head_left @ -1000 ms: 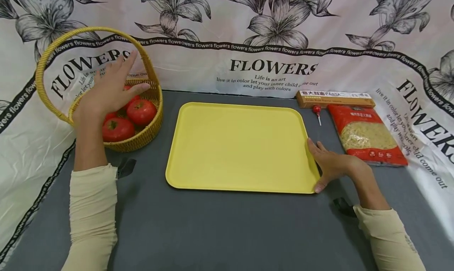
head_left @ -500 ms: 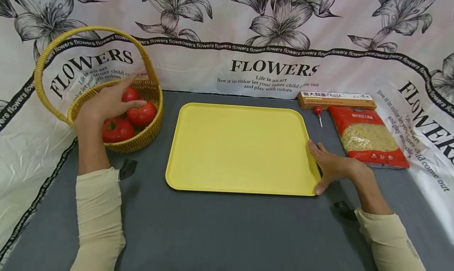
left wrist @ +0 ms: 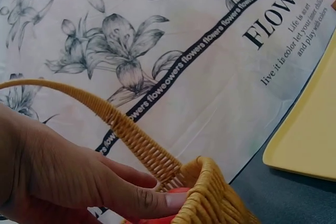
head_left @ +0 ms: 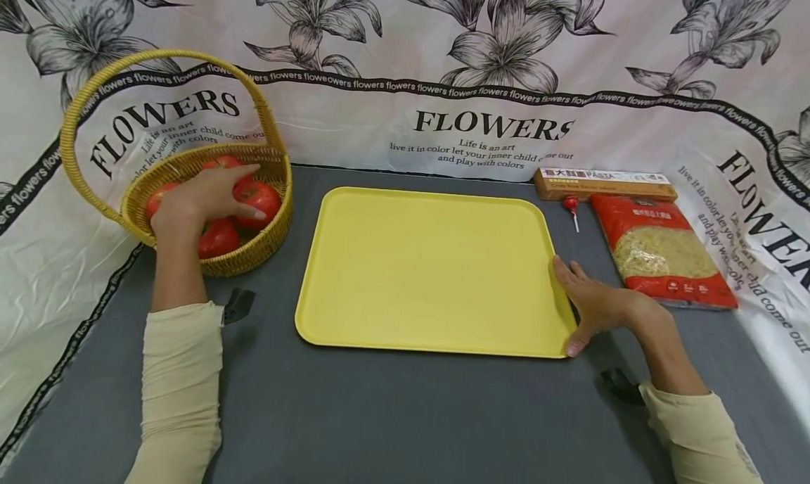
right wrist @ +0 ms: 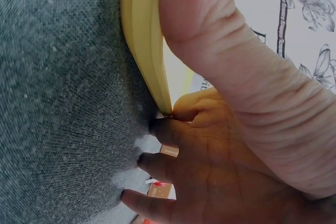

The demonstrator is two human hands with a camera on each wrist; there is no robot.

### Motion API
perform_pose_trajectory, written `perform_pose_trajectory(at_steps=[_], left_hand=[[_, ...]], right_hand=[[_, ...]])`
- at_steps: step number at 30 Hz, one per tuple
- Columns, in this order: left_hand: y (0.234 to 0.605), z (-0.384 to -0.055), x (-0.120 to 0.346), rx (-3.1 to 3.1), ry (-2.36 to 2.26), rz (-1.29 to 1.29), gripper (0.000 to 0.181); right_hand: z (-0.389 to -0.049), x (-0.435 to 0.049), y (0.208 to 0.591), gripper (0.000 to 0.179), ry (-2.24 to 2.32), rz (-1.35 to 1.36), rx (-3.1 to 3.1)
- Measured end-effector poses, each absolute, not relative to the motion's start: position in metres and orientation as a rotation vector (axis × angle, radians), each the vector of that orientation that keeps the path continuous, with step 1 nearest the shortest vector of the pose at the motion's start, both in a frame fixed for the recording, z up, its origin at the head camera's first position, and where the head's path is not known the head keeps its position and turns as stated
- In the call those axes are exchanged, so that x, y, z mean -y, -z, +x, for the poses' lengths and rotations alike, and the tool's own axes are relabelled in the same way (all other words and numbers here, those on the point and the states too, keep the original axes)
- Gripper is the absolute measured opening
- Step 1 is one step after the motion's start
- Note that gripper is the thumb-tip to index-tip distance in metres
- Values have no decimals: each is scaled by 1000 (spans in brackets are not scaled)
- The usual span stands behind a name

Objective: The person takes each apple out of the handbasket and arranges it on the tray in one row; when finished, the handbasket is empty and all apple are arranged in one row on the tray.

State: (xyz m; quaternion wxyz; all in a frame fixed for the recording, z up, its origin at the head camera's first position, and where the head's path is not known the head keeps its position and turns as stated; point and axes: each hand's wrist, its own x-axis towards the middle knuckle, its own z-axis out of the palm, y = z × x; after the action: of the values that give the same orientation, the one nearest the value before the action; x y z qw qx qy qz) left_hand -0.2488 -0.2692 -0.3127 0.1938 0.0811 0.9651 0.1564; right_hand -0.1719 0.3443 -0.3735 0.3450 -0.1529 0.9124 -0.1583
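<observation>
In the head view, my left hand [head_left: 199,199] reaches into a yellow wicker basket [head_left: 253,248] over several red tomatoes. Its thumb and forefinger are spread to either side of a tomato [head_left: 261,197] on the right; the other fingers are mostly hidden. The left wrist view shows the thumb [left wrist: 157,203] lying straight over red skin beside the basket's rim [left wrist: 202,192]. My right hand [head_left: 598,301] rests with spread, straight fingers against the right edge of a yellow tray [head_left: 430,273]. In the right wrist view, its thumb [right wrist: 191,9] lies along the tray's side [right wrist: 142,19].
Right of the tray lie a red packet with a clear window [head_left: 664,252], a red lollipop [head_left: 571,204] and a long brown box [head_left: 604,185]. The basket's tall handle [head_left: 69,132] arches up on the left. A flower-printed sheet [head_left: 354,118] hangs behind the grey table [head_left: 405,414].
My left hand has come down from above the basket to in among the tomatoes, which have shifted a little. My right hand stays at the tray's edge.
</observation>
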Motion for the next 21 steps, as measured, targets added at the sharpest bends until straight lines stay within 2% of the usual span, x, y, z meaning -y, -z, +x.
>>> perform_pose_trajectory(at_steps=[21], left_hand=[[319, -247, 249, -2683, -357, 113, 87]], right_hand=[[-167, -345, 369, 162, 409, -397, -2380]])
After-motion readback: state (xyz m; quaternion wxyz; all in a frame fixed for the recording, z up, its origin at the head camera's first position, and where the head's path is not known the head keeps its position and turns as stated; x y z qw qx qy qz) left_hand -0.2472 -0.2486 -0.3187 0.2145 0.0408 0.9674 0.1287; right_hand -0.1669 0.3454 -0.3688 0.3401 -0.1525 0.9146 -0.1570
